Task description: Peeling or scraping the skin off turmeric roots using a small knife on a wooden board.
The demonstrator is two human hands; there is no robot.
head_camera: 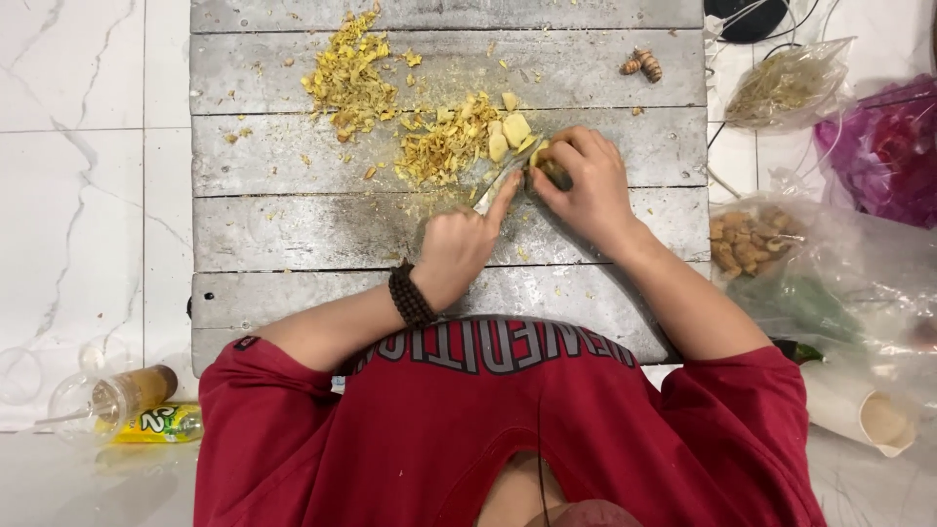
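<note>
Knife [500, 183] gripped in my left hand [457, 246], index finger extended along blade. My right hand [584, 181] closed around ginger piece [554, 173], pinning it on grey wooden board [293, 229] beside cut slices [509, 132].

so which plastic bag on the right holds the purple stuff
The purple bag at the far right edge; the clear bag above holds yellowish shreds, and the lower bag holds brown root chunks.

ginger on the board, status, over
Left hand gripping knife, blade at ginger piece. Right hand pinning it on grey board. Cut slices beside blade, nothing blocking.
</note>
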